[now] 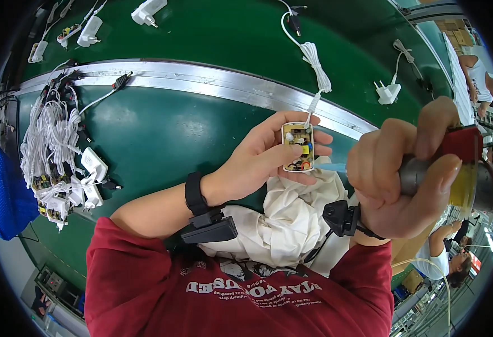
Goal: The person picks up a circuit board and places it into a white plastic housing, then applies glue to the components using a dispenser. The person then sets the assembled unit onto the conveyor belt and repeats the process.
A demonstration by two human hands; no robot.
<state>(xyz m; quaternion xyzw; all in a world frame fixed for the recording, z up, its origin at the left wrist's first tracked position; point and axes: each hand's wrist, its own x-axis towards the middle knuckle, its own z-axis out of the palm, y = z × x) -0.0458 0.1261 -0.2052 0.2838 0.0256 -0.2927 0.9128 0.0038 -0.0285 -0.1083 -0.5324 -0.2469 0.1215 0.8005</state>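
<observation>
My left hand (269, 149) holds an open power adapter (305, 135), its thumb lying across the exposed circuit board and its fingers behind the white casing. From the adapter's far end runs a white cord (317, 67), bundled in a coil on the green surface beyond. In the right foreground my right hand (404, 168) is closed around a thick cylindrical dispenser (466, 174) with grey, red and clear yellowish parts. A tapered light-blue nozzle (332, 167) sticks out from that hand, its tip close to the board's near edge; whether it touches, I cannot tell.
A heap of white corded adapters (58, 140) lies at the left of the green bench. Past a metal rail (201, 81), more adapters, among them a white plug (388, 91), are scattered on a green strip. White cloth (291, 213) covers my lap. Other people sit at the right.
</observation>
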